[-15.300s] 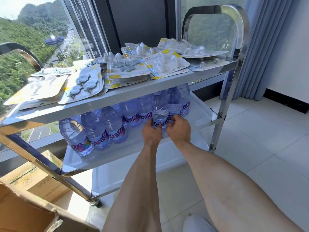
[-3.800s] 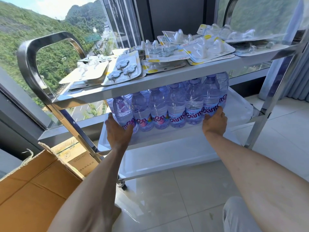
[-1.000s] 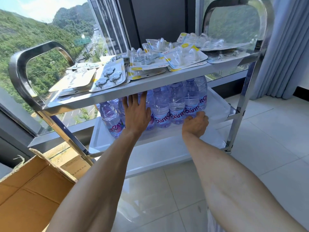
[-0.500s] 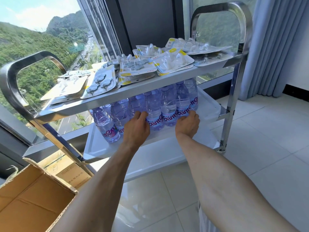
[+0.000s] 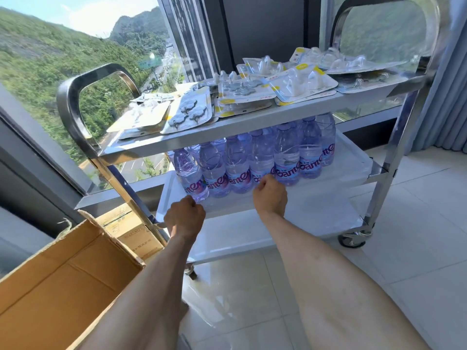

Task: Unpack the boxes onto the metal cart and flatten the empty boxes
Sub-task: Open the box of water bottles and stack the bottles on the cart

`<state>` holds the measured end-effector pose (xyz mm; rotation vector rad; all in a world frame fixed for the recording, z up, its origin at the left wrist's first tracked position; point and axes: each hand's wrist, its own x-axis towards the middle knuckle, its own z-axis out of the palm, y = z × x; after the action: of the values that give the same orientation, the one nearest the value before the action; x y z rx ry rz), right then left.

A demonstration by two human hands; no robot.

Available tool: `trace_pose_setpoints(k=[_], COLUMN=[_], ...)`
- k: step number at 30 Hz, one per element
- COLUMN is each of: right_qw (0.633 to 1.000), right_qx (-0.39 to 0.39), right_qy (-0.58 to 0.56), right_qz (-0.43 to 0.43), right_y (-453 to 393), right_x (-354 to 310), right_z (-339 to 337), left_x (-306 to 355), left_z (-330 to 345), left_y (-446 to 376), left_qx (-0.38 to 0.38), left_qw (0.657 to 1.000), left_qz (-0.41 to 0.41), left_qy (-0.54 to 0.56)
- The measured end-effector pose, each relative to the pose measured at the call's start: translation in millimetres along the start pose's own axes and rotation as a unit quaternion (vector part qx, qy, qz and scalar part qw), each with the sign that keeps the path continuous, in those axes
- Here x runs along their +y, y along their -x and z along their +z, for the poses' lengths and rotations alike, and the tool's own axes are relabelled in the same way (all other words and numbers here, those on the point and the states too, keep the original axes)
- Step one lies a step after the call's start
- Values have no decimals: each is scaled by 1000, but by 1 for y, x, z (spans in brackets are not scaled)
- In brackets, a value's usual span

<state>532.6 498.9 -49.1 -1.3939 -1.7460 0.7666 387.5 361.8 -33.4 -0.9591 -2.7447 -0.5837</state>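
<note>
The metal cart [image 5: 252, 125] stands by the window. Several blister packs of hooks [image 5: 303, 83] lie on its top shelf. A tight group of purple-labelled water bottles [image 5: 286, 152] stands upright on the middle shelf [image 5: 348, 173]. My left hand [image 5: 184, 218] is at the shelf's front edge, just below the leftmost bottle, fingers curled under. My right hand [image 5: 270, 195] is a loose fist with its knuckles against the foot of the middle bottles. Neither hand visibly holds anything. An open cardboard box [image 5: 63, 286] sits at the lower left.
A second, closed carton [image 5: 134, 233] stands on the floor behind the cart's left leg. The cart's bottom shelf [image 5: 252, 236] is bare, with a castor [image 5: 352, 239] at the right. Blue curtains [image 5: 449, 97] hang at the right; tiled floor spreads in front.
Both hands have drawn back from the bottles and curled into fists; half a second ago their fingers lay flat against the labels. The left hand dropped to the shelf's front edge.
</note>
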Motion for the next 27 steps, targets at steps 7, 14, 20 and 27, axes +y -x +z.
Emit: trace_pose_setpoints(k=[7, 14, 20, 27], right_qw=[977, 964, 978, 957], right_qx=[-104, -88, -74, -202], right_qy=[77, 95, 50, 52], right_qz=[-168, -233, -190, -202], right_y=[38, 31, 36, 74], right_x=[-2, 2, -25, -85], right_z=[37, 52, 72, 100], left_x=[-48, -57, -56, -98], left_z=[-14, -21, -5, -60], left_y=[-27, -74, -64, -31], left_qx=[24, 37, -6, -65], left_qw=[991, 975, 986, 997], left_qz=[-114, -159, -92, -4], left_qy=[62, 153, 142, 32])
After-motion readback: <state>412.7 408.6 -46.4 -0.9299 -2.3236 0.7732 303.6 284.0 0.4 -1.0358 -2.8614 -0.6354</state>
